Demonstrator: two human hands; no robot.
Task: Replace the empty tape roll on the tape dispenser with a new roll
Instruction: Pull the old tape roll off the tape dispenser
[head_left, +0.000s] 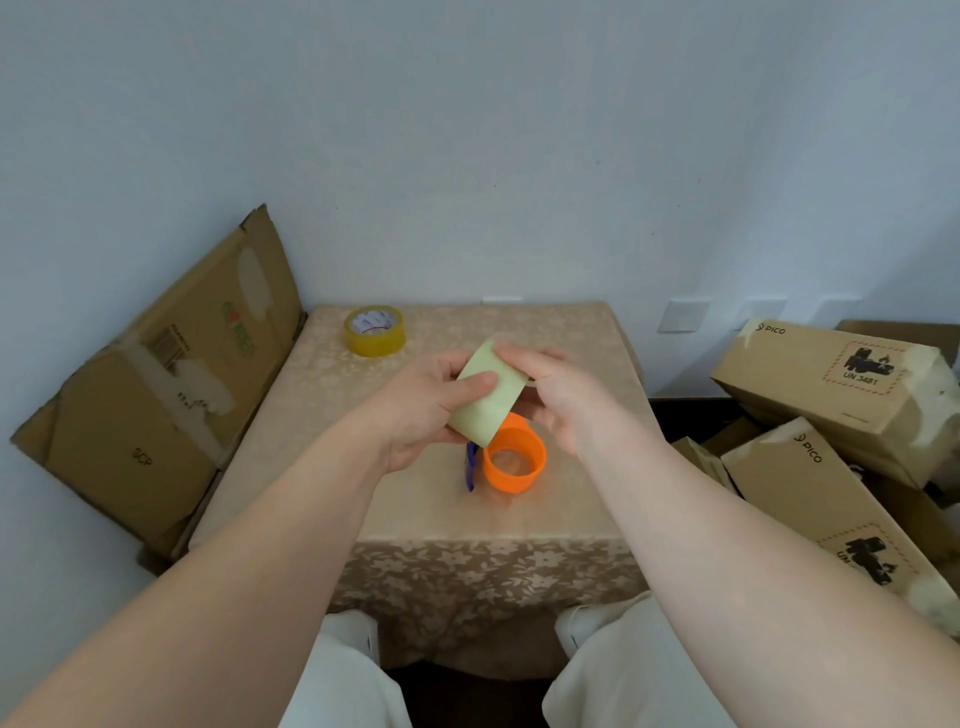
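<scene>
Above the middle of the small table (426, 509), both hands hold a pale, worn cardboard tape core (485, 399), tilted. My left hand (423, 410) grips its lower left side with the thumb across the face. My right hand (558, 397) pinches its upper right edge. Just below the core lies the orange tape dispenser (514, 461), a round ring with a dark blue part (471, 467) at its left; my hands do not touch it. A full yellow tape roll (374, 330) lies flat at the table's far left corner.
A beige floral cloth covers the table. A flattened cardboard box (156, 384) leans against the wall on the left. Stacked PICO cartons (831, 395) crowd the right side. My knees (623, 670) sit at the table's near edge.
</scene>
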